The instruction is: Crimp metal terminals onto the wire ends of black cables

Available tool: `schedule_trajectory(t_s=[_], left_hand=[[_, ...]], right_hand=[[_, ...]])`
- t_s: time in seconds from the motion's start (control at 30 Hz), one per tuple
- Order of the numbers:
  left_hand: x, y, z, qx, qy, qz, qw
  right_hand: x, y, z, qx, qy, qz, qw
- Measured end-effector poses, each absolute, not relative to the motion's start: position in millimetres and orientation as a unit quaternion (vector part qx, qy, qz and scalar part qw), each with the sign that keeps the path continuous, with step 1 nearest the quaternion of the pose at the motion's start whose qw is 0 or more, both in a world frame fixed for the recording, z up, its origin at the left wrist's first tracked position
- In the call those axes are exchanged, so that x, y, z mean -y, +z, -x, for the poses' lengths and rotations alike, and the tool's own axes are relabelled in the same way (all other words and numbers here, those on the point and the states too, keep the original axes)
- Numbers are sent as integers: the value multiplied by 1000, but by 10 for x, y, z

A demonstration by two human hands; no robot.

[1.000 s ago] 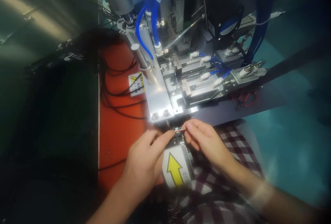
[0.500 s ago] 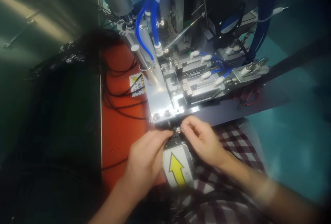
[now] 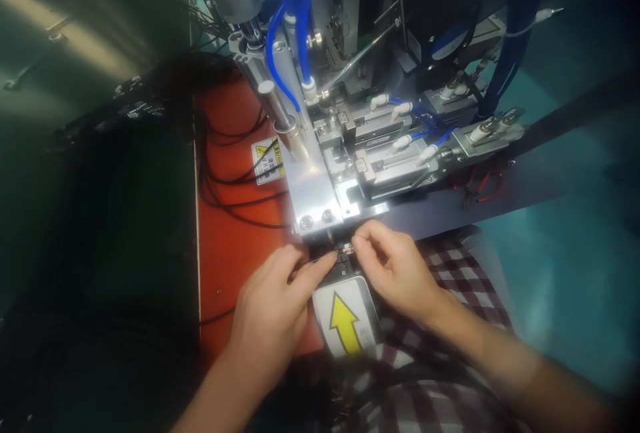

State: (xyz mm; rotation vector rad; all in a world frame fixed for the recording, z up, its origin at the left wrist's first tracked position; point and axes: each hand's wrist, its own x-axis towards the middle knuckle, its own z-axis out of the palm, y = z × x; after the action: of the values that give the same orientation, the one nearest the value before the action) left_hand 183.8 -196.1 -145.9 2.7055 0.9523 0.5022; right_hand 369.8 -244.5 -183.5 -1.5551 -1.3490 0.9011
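Observation:
My right hand [image 3: 395, 270] is closed in a pinch, thumb against forefinger. At its fingertips is a small shiny part [image 3: 347, 248] with pale and reddish bits, too small to name. My left hand [image 3: 273, 296] comes in from the other side, its thumb tip beside that part and its other fingers bent; whatever it grips is hidden. Both hands meet over a small black fixture [image 3: 342, 268] at the machine's front edge. Just below the fixture lies a white label with a yellow arrow [image 3: 345, 320].
Behind the hands stands a metal machine plate [image 3: 315, 193], with air cylinders [image 3: 395, 173] and blue tubes [image 3: 303, 53]. Black cables cross the orange-red surface [image 3: 215, 260] at left. Red-handled pliers [image 3: 473, 192] lie at right. Checkered cloth [image 3: 450, 280] shows below.
My left hand has shifted slightly left, its forefinger drawn back and its thumb now stretched toward the small part. My right hand keeps its pinch almost in place. The view has tilted a little.

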Motion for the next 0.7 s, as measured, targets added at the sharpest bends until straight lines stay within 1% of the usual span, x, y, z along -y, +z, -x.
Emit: schedule_trajectory(t_s=[0.07,0.17,0.23,0.43,0.57,0.7], left_hand=[[1959,-1485,-1813,-316,186,-922,126],[1949,-1534,-1792,-327,213,-905,169],[1945,-1552,-1787,-332,219,-898,189],[1935,-1554,-1794,-314,232,-898,203],[1938,-1566,-1791,-310,240,-896,209],[1956,-1593,-1773,-314,246,-891,217]], right_hand=[[2459,-1844,-3686,488,416,624,446],[2472,-1875,-3696,403,525,591,462],[2473,-1901,-3705,371,562,573,467],[2457,-1913,-3666,451,480,606,446],[2457,-1910,-3665,493,436,591,466],[2444,-1907,-3711,554,388,581,452]])
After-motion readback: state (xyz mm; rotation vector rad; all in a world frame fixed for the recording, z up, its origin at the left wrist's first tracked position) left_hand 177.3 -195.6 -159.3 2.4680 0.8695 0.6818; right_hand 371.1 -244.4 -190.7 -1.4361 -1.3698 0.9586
